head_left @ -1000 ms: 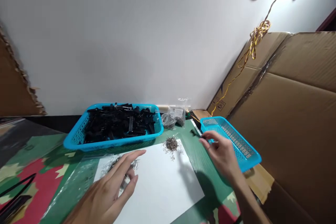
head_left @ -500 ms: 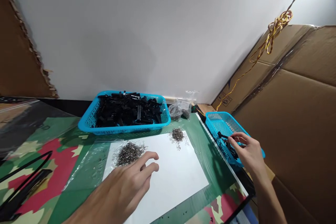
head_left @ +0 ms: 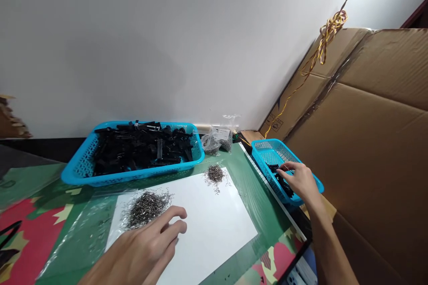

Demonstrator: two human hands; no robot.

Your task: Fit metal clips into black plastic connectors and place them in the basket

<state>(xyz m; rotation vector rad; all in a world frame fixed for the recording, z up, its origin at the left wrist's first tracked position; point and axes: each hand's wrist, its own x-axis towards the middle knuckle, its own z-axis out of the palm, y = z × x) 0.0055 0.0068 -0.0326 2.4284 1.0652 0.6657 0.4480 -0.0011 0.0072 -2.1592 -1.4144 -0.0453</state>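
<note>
My left hand (head_left: 150,247) hovers over a white sheet (head_left: 214,231), beside a large pile of small metal pieces (head_left: 147,209). Its fingers are loosely bent and apart, with nothing visible in them; the thumb is hidden. My right hand (head_left: 299,182) reaches into a small blue basket (head_left: 276,144) on the right. Thumb and forefinger pinch at the end of a black plastic piece (head_left: 272,167), low in that basket. More black pieces (head_left: 286,185) lie beneath the hand, partly covered by it. On the sheet's far edge is a smaller pile of metal pieces (head_left: 215,173).
A large blue basket (head_left: 133,171) heaped with black plastic parts (head_left: 140,147) stands at the back left. Clear bags of small parts (head_left: 219,139) rest near the wall. Cardboard (head_left: 371,133) rises on the right, with a yellow twisted cord (head_left: 329,31) hanging over it.
The view has turned right, shifting the scene leftward. My right hand has lowered the black piece farther into the small basket. My left hand keeps much the same pose over the sheet.
</note>
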